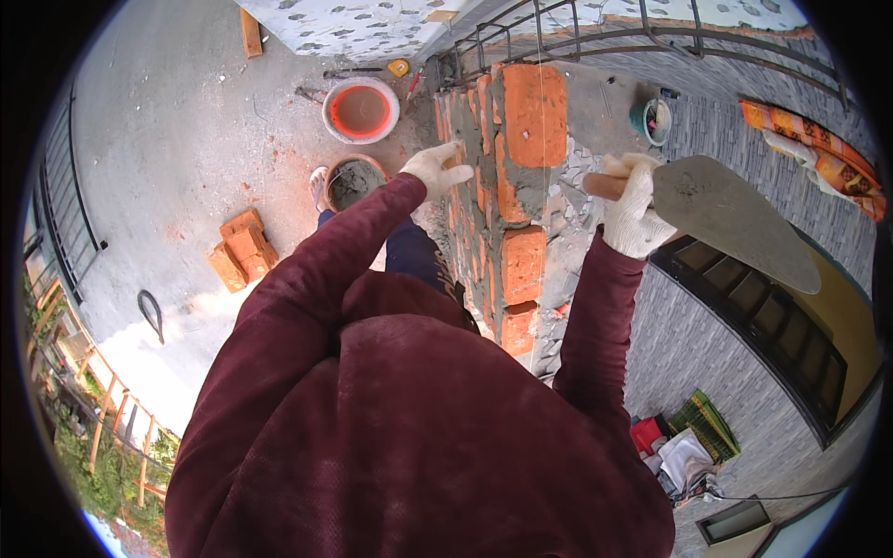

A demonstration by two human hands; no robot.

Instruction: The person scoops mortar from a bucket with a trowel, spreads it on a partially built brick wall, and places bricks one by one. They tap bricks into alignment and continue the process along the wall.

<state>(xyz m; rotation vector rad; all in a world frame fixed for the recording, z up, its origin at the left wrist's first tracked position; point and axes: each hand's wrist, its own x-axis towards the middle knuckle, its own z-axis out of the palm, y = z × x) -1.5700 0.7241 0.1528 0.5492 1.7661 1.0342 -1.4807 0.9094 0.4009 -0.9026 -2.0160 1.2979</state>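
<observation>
A white knit glove covers my left hand, which is open with fingers apart beside the left face of a brick wall capped with orange bricks and grey mortar. My right hand, also gloved, grips a trowel by its wooden handle, with the broad grey blade out to the right of the wall. A thin string runs along the top of the wall. Near my foot stands a bucket of grey mortar, partly behind my left arm. Above it is a white bucket with orange rim and murky water.
Stacked loose bricks, a black loop and small tools lie on the concrete floor. A metal railing is at left. At right are a rebar frame, teal bucket, hung orange cloth and window.
</observation>
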